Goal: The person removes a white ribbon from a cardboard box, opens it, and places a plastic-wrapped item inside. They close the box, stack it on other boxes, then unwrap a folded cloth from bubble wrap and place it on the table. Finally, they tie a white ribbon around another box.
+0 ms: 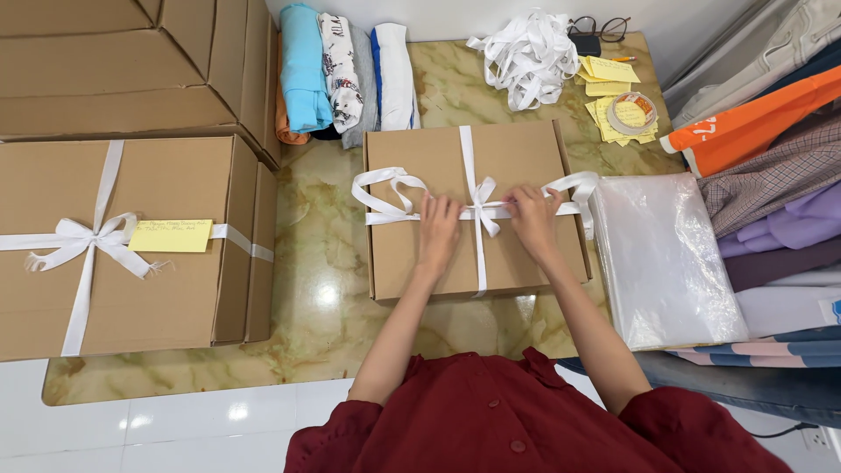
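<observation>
Head view: both my hands, left point(436, 221) and right point(532, 215), pinch the white ribbon point(473, 210) at its knot on the cardboard box point(508, 158) (loops out either side); next, pulling evenly.

- Two hands: left hand point(437, 221), right hand point(531, 213)
- Two ribbon-tied cardboard boxes: middle one point(517, 156), left one point(166, 289)
- One plain carton point(114, 61), far left
- One tape roll point(632, 112)
- One loose ribbon pile point(528, 52)
</observation>
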